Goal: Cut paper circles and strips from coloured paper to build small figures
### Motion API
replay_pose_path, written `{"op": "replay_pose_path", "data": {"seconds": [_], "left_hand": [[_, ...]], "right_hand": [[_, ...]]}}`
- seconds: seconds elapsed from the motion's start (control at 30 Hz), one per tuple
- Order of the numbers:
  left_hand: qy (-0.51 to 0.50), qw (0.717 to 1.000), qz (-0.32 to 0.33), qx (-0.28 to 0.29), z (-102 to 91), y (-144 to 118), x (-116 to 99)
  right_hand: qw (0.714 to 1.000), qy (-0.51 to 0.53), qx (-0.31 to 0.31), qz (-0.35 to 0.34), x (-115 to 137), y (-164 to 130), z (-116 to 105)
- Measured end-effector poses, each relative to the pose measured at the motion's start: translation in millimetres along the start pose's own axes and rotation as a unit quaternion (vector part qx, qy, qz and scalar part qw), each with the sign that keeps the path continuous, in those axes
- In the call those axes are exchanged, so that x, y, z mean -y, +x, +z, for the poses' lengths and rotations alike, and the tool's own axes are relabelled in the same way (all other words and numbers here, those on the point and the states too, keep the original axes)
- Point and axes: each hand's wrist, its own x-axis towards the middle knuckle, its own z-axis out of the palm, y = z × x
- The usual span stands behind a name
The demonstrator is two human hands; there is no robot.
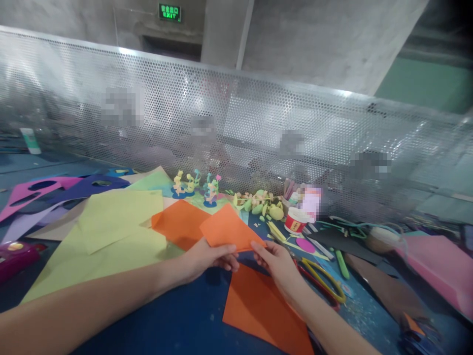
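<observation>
Perforated metal screen (258, 128): spans the whole back of my table, upright, grey.

Blue table top (177, 320): bears everything listed below.

Yellow-green paper sheets (111, 236): large, overlapping, flat to my left, under my left forearm.

Pink sheet (439, 266): far right, lying flat, well apart from my hands.

Purple and magenta cut sheets (55, 190): far left, with oval holes cut out.

Orange sheet, lower (262, 305): flat on the table just below my right wrist.

Orange sheet, rear (179, 222): flat, behind my left hand, partly under the piece I hold.

Orange paper piece (229, 229): raised off the table between my hands, its near edge pinched from both sides.

My left hand (209, 256): thumb and fingers closed on the left end of that near edge.

My right hand (275, 261): fingertips closed on the right end of the same edge.

Yellow-handled scissors (325, 281): lying just right of my right hand.

Red-and-white tub (295, 220): upright, behind the scissors.

Small paper figures (195, 187): standing on blue discs near the screen; detail too fine to tell.
</observation>
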Motion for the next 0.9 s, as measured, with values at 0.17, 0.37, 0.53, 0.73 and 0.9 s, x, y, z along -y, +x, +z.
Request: {"op": "replay_pose_path", "data": {"seconds": [0.17,0.37,0.53,0.73,0.9], "left_hand": [[-0.031,0.997,-0.057,0.038,-3.4,0,-11],[-0.002,0.998,-0.031,0.059,-4.6,0,-9],[0.005,0.999,-0.032,0.041,-5.2,2,-5],[-0.008,0.999,-0.020,0.031,-5.5,3,-1],[-0.019,1.000,0.009,0.006,-2.9,4,2]], "right_hand": [[1.000,-0.018,-0.001,-0.008,0,2,-3],[1.000,-0.026,-0.010,-0.006,-1,2,-3],[1.000,-0.026,-0.006,-0.007,-2,1,-2],[0.999,-0.028,-0.003,-0.014,2,0,-1],[0.999,-0.032,-0.004,-0.018,0,0,-2]]}}
